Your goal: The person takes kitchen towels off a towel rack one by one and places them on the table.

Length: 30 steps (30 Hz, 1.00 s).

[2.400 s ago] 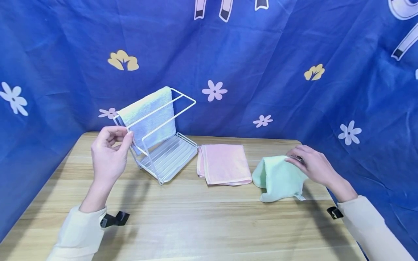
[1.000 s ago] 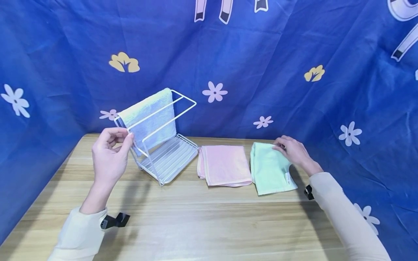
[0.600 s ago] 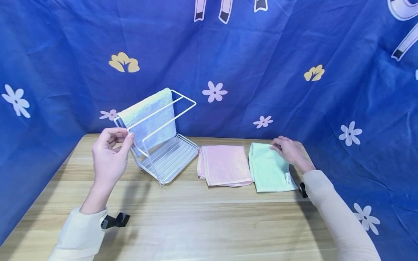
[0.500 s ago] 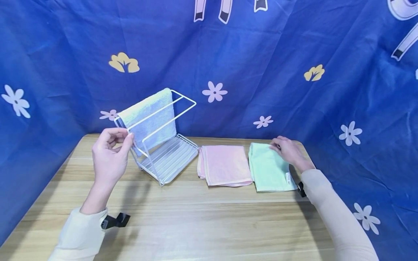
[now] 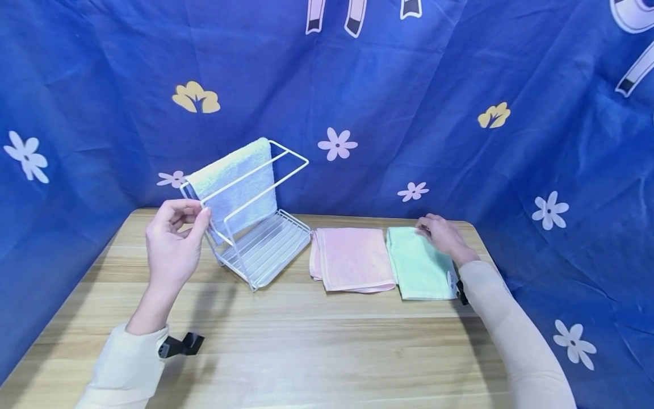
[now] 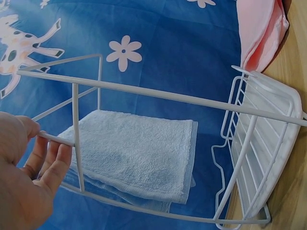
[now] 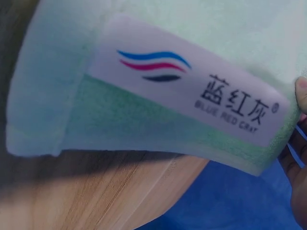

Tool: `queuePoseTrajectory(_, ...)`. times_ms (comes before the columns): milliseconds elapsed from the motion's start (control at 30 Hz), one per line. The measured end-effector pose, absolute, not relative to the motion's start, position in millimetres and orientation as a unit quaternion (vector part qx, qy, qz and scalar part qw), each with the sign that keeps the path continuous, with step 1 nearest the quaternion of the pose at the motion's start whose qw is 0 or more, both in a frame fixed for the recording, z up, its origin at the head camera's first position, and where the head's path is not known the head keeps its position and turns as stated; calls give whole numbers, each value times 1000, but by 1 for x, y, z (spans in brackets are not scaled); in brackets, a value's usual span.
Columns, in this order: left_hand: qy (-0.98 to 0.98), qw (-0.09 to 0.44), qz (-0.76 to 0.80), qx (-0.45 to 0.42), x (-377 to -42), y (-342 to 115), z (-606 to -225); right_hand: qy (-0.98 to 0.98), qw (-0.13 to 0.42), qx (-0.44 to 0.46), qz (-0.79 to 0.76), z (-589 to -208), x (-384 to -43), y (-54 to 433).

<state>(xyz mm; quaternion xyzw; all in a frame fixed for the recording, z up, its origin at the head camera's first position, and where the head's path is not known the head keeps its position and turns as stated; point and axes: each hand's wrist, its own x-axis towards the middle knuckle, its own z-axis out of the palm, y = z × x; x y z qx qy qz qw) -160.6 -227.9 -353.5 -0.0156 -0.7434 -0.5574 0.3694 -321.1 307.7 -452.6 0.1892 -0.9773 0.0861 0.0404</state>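
Note:
My left hand pinches a bar at the near end of a white wire rack. A pale blue towel hangs folded over the rack's rear bar; the left wrist view shows its fluffy face behind the wires. At the right, my right hand pinches the top edge of a mint green towel. Close up in the right wrist view, the green towel carries a white brand label. Only the fingers of that hand show at the right border there.
A folded pink towel lies between the rack and the green towel, its right side close to the green one. The wooden table ends at a blue patterned cloth behind and at both sides.
My right hand has brought the green towel leftward from the table's right side, up against the pink towel, where it now spreads flatter. The left hand and rack have stayed put.

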Motion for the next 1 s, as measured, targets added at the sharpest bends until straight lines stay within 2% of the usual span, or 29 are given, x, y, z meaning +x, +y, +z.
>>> queuePoseTrajectory(267, -745, 367, -557, -18, -160, -226, -352, -981, 15, 168, 92, -456, -322, 310)
queuePoseTrajectory(467, -744, 367, -559, -15, -159, -226, -353, -981, 16, 161, 111, -456, -322, 310)
queuePoseTrajectory(700, -743, 366, -559, -15, -159, -226, -352, -975, 53, 171, 132, -444, -322, 307)
queuePoseTrajectory(1000, -744, 370, -556, -13, -159, -227, -352, -959, 112, 215, 146, -411, -318, 286)
